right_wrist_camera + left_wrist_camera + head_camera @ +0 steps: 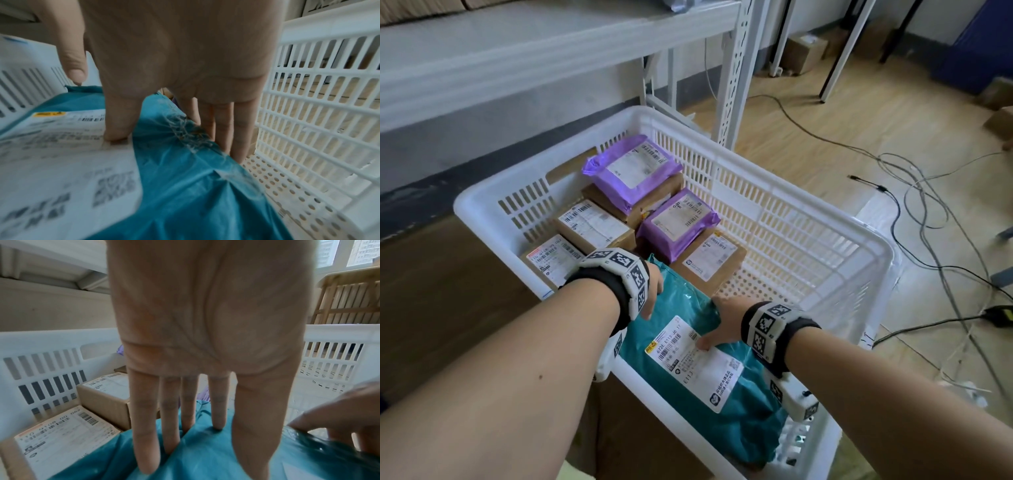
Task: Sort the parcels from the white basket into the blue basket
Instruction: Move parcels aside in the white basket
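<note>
A teal parcel [739,421] [195,464] [185,194] with a white shipping label lies at the near end of the white basket [774,219] [51,344] [329,113]. My left hand [650,294] [232,451] holds its far left corner, fingers straight down the far side and thumb on the near side. My right hand [710,323] [176,146] pinches the parcel's right edge, thumb on the label and fingers down beside the basket wall. The blue basket is not in view.
Farther back in the basket lie two purple bags [633,168] [678,222] and several cardboard boxes [595,224] [709,260] [61,443]. A white rack leg [736,68] stands behind the basket. Cables [911,192] trail over the wooden floor to the right.
</note>
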### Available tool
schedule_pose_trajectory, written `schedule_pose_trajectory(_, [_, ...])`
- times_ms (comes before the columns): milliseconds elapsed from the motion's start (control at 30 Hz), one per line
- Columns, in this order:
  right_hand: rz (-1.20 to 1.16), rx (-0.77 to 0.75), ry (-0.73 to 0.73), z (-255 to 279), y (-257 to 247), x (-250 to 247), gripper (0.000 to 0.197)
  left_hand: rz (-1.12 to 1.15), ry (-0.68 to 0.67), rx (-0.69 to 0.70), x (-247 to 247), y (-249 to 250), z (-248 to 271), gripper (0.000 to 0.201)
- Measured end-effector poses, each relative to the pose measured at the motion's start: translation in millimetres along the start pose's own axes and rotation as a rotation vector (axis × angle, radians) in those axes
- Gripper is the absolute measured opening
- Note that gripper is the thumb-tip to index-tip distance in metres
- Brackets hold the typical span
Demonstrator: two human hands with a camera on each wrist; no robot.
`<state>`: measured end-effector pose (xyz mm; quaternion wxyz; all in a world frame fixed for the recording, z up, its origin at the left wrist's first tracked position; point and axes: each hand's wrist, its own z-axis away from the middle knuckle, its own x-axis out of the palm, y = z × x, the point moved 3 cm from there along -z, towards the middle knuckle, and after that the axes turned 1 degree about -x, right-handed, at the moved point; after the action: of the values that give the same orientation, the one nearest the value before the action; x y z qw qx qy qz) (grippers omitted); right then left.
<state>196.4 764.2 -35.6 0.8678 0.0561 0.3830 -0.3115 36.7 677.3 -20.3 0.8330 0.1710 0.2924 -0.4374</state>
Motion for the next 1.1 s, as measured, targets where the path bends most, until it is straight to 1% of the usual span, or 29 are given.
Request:
schedule_pose_trajectory(133, [0.028,0.019,0.02,1,-3,0,0.084,0.047,0.01,-0.009,-3,1,5,0.06])
schedule_pose_trajectory(233, [0.059,0.031,0.047,2,-8,1,0.087,0.062,0.017,-0.007,-3,4,8,0.066])
schedule_pose_trajectory(367, [0.03,0.033,0.035,2,-7,-1,0.087,0.095,0.024,-0.012,-1,8,10,0.06])
schedule_pose_trajectory(433, [0.003,0.022,0.032,1,-6,-5,0.084,0.112,0.026,0.0,-3,11,10,0.05])
schedule_pose_trajectory(500, [-0.057,0.026,0.065,2,-6,-13,0.082,0.147,0.031,0.003,-6,15,12,0.038])
schedule_pose_trajectory(567, [-0.114,0.043,0.124,1,-2,-28,0.081,0.168,0.069,0.002,-11,19,16,0.041])
schedule_pose_trajectory(633, [-0.178,0.06,0.156,1,6,-44,0.075,0.169,0.117,-0.002,-16,22,18,0.042])
schedule_pose_trajectory(733, [-0.256,0.078,0.153,3,23,-60,0.065,0.227,0.202,0.011,-31,23,23,0.036])
schedule_pose_trajectory(867, [-0.405,0.12,0.123,-2,42,-72,0.057,0.431,0.305,0.024,-56,13,22,0.026])
schedule_pose_trajectory(1000, [-0.615,0.161,0.171,-22,57,-88,0.046,0.525,0.351,-0.022,-83,4,3,0.024])
schedule_pose_trajectory(1100, [-0.785,0.191,0.167,-39,62,-97,0.034,0.578,0.367,-0.005,-106,11,-22,0.027])
